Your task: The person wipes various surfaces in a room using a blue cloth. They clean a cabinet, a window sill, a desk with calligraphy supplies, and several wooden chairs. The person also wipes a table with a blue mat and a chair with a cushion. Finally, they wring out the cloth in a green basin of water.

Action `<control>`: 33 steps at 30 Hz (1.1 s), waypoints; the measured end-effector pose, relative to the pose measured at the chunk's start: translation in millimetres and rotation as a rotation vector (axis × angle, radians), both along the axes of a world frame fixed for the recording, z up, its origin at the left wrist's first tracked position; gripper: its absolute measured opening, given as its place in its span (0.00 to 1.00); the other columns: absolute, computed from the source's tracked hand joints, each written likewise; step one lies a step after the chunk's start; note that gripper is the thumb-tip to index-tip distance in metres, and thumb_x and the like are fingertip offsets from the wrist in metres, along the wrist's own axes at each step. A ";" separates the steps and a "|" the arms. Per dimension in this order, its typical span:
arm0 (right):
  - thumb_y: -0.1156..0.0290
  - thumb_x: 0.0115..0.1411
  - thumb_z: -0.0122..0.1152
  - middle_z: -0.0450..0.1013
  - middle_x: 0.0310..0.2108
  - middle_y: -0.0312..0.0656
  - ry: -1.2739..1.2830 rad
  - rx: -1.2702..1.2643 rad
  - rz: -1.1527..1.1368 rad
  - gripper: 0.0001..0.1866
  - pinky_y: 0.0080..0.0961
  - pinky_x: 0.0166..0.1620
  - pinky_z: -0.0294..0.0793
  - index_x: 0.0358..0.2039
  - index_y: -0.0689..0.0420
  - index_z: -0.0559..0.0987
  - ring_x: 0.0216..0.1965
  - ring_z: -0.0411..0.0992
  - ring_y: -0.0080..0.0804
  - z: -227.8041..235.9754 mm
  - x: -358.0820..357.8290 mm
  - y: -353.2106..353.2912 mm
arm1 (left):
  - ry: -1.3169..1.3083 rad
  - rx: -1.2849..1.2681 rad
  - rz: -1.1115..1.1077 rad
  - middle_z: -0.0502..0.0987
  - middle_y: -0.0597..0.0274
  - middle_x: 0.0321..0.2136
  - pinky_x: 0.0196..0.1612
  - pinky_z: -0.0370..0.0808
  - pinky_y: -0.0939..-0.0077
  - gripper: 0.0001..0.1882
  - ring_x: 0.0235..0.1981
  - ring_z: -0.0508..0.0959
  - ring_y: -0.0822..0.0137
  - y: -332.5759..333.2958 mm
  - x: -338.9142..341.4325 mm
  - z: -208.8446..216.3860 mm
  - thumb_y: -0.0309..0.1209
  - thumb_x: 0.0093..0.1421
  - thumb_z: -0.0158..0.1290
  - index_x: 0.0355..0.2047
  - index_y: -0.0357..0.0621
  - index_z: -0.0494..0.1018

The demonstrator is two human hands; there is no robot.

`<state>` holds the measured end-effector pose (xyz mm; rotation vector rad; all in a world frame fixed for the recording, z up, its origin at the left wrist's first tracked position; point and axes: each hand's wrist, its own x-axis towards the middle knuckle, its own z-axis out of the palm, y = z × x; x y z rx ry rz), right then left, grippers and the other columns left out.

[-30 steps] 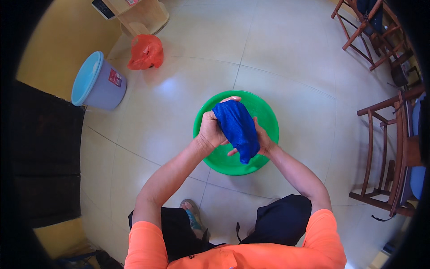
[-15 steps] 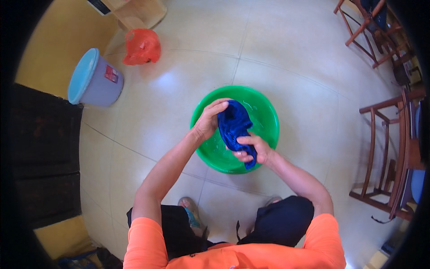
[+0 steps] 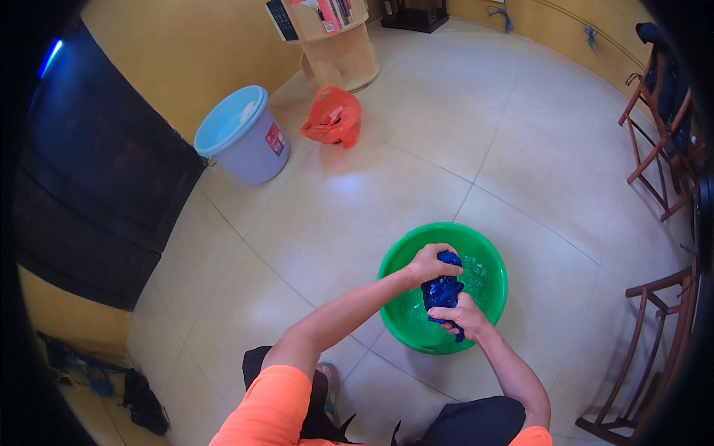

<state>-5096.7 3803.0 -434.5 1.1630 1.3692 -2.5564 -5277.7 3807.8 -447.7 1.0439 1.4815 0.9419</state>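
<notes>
A wet, dark blue cloth [image 3: 444, 290] is bunched between my two hands over a round green basin [image 3: 401, 333] with water in it. My left hand [image 3: 434, 266] is closed round the cloth's upper end. Lower down, my right hand [image 3: 462, 317] grips the other end, and a short tail of cloth hangs out below its fingers. Parts of the fingers are hidden behind the cloth.
A pale bucket [image 3: 256, 149] with a light blue rim stands on the tiled floor at the far left. Beside it lies an orange-red plastic bag [image 3: 335, 119], near a wooden shelf [image 3: 341, 59] with books. Wooden chairs [image 3: 654, 171] line the right side.
The view has swung up and left, so the basin sits lower and further right. My hands have drawn closer together, and the cloth, draped longer before, is now bunched and twisted.
</notes>
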 end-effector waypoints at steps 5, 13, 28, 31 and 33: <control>0.66 0.43 0.71 0.73 0.19 0.40 0.022 0.661 -0.028 0.21 0.32 0.24 0.72 0.35 0.60 0.72 0.19 0.73 0.36 -8.6 -9.6 -9.9 | 0.445 0.133 -0.058 0.77 0.48 0.33 0.40 0.74 0.62 0.20 0.37 0.78 0.50 2.3 10.0 -15.4 0.35 0.39 0.62 0.35 0.46 0.76; 0.61 0.39 0.73 0.75 0.32 0.58 -0.562 1.086 0.319 0.42 0.43 0.38 0.74 0.52 0.63 0.62 0.34 0.75 0.55 -11.6 -14.1 -6.5 | 0.654 0.050 0.014 0.77 0.48 0.35 0.43 0.73 0.54 0.18 0.39 0.76 0.46 4.9 30.3 -11.1 0.30 0.41 0.57 0.36 0.46 0.75; 0.55 0.34 0.79 0.65 0.51 0.50 0.007 0.932 -0.033 0.61 0.35 0.48 0.71 0.62 0.64 0.50 0.50 0.68 0.46 -4.7 3.3 -8.0 | -0.371 -0.261 0.373 0.73 0.60 0.33 0.38 0.71 0.71 0.19 0.35 0.72 0.66 18.6 30.7 30.1 0.34 0.48 0.58 0.41 0.44 0.72; 0.65 0.39 0.74 0.69 0.42 0.46 0.099 0.320 -0.102 0.45 0.29 0.29 0.71 0.55 0.65 0.60 0.36 0.72 0.38 7.5 11.4 3.9 | -0.387 -0.275 0.244 0.73 0.59 0.36 0.41 0.69 0.67 0.20 0.38 0.71 0.65 14.3 21.5 49.5 0.38 0.51 0.57 0.42 0.44 0.72; 0.74 0.42 0.65 0.70 0.35 0.42 0.288 -0.176 -0.304 0.30 0.19 0.14 0.58 0.49 0.64 0.68 0.26 0.68 0.26 17.5 15.2 2.3 | -0.533 -0.354 0.240 0.71 0.58 0.42 0.45 0.68 0.60 0.25 0.43 0.70 0.62 9.7 1.3 48.5 0.44 0.52 0.57 0.48 0.47 0.70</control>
